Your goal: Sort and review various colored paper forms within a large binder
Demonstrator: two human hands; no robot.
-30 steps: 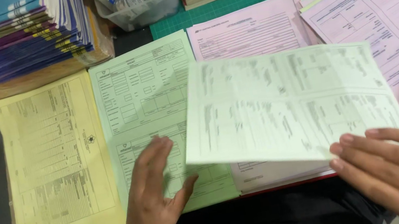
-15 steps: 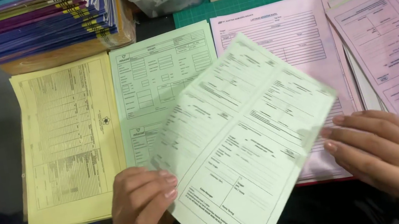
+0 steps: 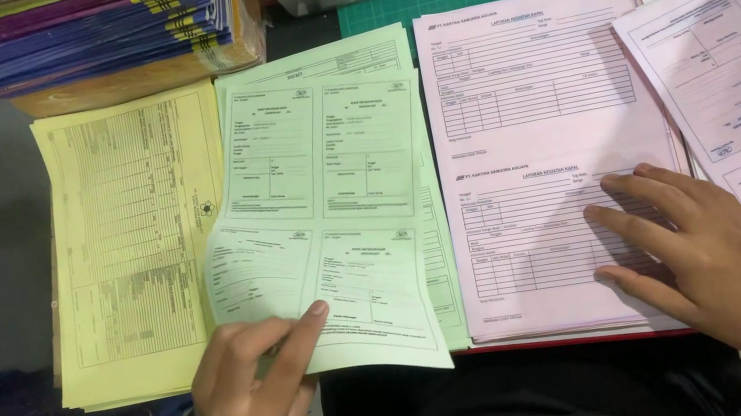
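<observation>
while the left hand (image 3: 250, 387) pinches a loose green form sheet (image 3: 328, 226) by its lower edge over the green stack (image 3: 313, 56) (squaring needed before release), right hand (image 3: 703, 251) rests spread flat on the pink stack (image 3: 536, 108).

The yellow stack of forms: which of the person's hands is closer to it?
Left. The left hand holds a green sheet just beside the yellow stack; the right hand lies flat on the pink stack, far across from it.

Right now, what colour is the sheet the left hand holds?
Pale green sheet, with black printed form boxes, pinched by the left hand; head view.
</observation>
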